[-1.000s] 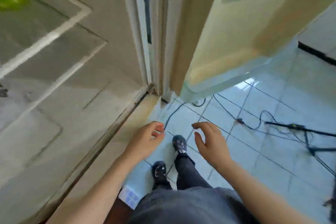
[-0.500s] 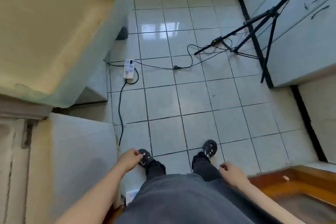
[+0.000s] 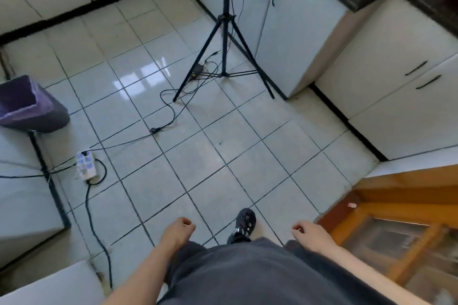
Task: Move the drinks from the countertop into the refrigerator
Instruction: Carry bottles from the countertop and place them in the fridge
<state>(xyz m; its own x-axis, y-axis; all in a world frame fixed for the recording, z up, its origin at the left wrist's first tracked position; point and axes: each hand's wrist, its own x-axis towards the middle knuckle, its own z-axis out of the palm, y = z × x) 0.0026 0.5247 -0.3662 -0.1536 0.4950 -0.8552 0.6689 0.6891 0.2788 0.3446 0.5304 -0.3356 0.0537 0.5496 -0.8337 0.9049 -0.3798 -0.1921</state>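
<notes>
Two empty, loosely curled: left hand (image 3: 177, 231), right hand (image 3: 312, 234); view swung round onto tripod (image 3: 224, 32), cabinets (image 3: 292, 32)

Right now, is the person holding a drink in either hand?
No, the left hand and the right hand hang loosely curled with nothing in them.

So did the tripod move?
No. The tripod stands beside the same white cabinet as before, with its cables at its foot. Only the camera turned.
</notes>
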